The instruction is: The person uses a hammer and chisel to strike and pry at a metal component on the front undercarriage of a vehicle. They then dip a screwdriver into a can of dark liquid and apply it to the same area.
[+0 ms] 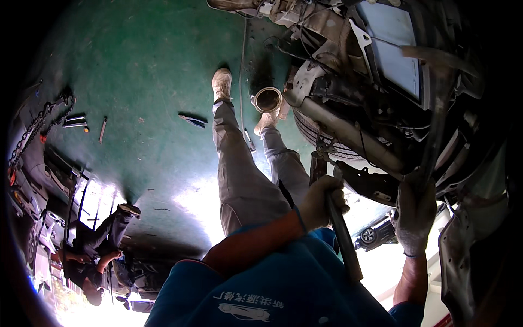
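Blue shirt cloth (305, 261) fills the bottom of the frame, nearest the camera. Just above it, the left hand (321, 203) has its fingers closed around the handle of a hammer-like tool (344, 240), whose dark block end points up toward the car and whose shaft slants down to the lower right. At lower right, the right hand (415, 213), in a pale knitted glove, is wrapped around the lower end of a long tool (437, 128); its shaft and crosswise head, at upper right, are blurred.

Between the hands sits a dark bracket (366, 182). Above it, a pale beam (354, 135) slants across the exposed car parts, beside a tire (321, 135). Near the center, a round container (268, 100) stands by one shoe. Farther left on the green floor (158, 65) lie pliers (194, 121), with a chain (46, 121) at the left edge. Another person (87, 267) shows at lower left.
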A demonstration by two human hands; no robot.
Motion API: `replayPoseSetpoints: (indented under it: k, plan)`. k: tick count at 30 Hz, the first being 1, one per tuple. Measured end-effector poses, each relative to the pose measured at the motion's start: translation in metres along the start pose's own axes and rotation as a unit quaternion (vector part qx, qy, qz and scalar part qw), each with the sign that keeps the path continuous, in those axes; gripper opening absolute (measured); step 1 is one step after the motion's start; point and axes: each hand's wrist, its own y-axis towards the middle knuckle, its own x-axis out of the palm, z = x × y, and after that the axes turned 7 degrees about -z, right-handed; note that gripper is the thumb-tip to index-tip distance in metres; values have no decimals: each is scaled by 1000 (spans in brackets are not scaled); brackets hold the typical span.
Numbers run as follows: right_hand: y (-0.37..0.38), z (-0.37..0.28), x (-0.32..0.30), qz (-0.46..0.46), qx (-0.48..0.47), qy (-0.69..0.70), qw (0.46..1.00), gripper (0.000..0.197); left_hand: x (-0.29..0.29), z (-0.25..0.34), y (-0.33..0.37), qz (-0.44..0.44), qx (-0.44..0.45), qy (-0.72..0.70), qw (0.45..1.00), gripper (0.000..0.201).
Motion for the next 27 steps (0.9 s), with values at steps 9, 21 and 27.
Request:
replayPoseSetpoints:
  k: [9, 21, 27]
  plan:
    - [2, 5, -1, -130, -143, -125, 973, 13, -19, 7, -6, 17, 9, 73, 997, 18]
    - [-27, 0, 49, -78, -125, -78, 986, 11, -21, 31, -32, 21, -1, 74, 997, 19]
    - [-14, 0, 74, -151, -103, -107, 977, 9, -25, 21, -19, -11, -44, 32, 998, 21]
